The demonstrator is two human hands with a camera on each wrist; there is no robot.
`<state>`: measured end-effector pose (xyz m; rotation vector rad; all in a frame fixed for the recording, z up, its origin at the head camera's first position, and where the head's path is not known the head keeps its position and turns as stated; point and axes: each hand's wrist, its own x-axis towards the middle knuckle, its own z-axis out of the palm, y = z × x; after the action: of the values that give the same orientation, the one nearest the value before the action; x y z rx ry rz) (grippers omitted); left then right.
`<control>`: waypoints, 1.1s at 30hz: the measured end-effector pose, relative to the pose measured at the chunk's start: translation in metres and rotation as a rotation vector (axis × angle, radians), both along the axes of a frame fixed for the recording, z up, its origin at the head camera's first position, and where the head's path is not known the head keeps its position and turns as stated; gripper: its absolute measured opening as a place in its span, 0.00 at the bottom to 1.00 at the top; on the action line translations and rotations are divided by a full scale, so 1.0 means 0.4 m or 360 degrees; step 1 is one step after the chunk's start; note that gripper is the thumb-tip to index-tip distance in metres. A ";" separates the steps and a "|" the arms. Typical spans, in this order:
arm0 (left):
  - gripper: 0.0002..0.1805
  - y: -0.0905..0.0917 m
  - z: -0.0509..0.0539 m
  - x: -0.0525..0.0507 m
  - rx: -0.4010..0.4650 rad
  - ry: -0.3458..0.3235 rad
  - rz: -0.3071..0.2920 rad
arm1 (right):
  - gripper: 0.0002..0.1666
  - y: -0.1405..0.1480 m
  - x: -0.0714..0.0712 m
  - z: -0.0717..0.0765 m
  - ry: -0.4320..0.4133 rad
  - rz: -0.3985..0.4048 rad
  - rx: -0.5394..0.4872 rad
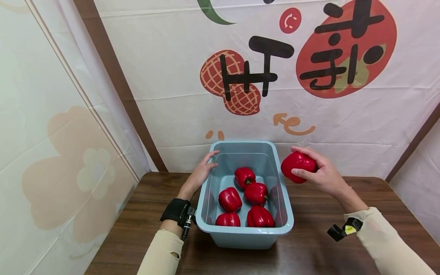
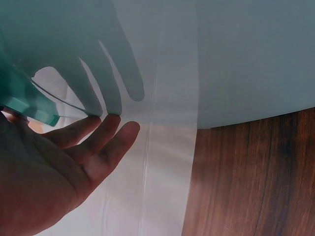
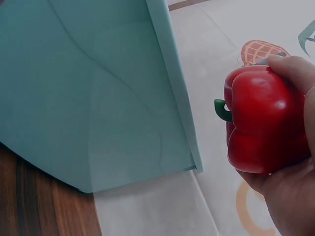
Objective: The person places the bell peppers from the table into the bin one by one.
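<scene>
A light blue plastic tub [image 1: 245, 230] stands on the table with several red bell peppers [image 1: 256, 193] lying inside. At its left rim is my left hand [image 1: 200, 173], with digits over the edge. The left wrist view shows other fingertips [image 2: 113, 118] of this hand against the tub's outer wall [image 2: 162, 59]. To the right of the tub, my right hand [image 1: 323, 172] grips another red bell pepper [image 1: 298, 166], held above the table between thumb and fingers. Its short green stem [image 3: 223, 110] points toward the tub in the right wrist view.
The brown wood-grain table [image 1: 319, 221] extends on both sides of the tub. Behind it hangs a white printed cloth [image 1: 165, 76]; another cloth wall [image 1: 51, 133] rises on the left. A black strap [image 1: 338, 232] hangs from the right wrist.
</scene>
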<state>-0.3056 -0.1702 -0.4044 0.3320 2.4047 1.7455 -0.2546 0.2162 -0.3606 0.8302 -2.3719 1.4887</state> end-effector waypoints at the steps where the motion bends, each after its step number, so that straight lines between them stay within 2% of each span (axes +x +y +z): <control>1: 0.27 0.000 0.000 0.001 0.0004 -0.0002 -0.0003 | 0.41 -0.002 0.001 0.001 0.0000 0.0001 0.0006; 14: 0.27 -0.002 0.001 0.001 -0.0002 -0.0012 -0.0018 | 0.42 -0.024 0.009 0.015 -0.0005 0.0056 0.0020; 33: 0.27 -0.002 0.000 0.003 0.0011 -0.0002 -0.0015 | 0.43 -0.051 0.015 0.025 -0.0082 0.0135 0.0036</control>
<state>-0.3042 -0.1711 -0.4042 0.3426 2.3926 1.7497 -0.2484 0.1958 -0.3506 0.9189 -2.4230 1.5361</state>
